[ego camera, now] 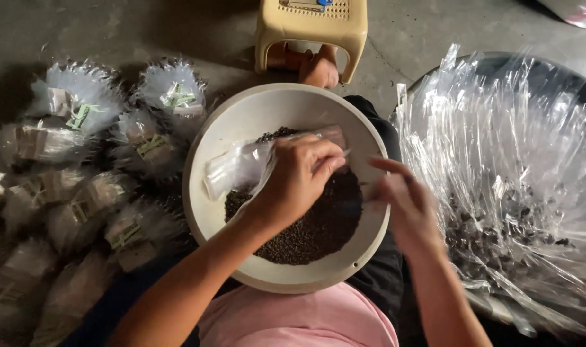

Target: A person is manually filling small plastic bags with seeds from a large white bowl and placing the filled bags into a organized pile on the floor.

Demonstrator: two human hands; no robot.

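My left hand [297, 183] pinches the clear bag [241, 168] over the bowl [206, 199] — right hand [405, 205] open, blurred — a slipping bag could spill seeds [319, 225].

Right hand [405, 205] motion-blurred; fingers indistinct, grip unreadable. Part of seed heap [319, 222] hidden under left hand [296, 183] and clear bag [241, 167]. Bag mouth covered by left fingers; contents not discernible. Stool [312, 29] cut off by top edge. Foot [319, 67] half hidden behind bowl [206, 193] rim. Packets [81, 193] at left dim, labels too small to read, lower ones cut by edge. Dark bits under plastic sheets [505, 167] unidentifiable. Pink object [582, 13] clipped at corner.
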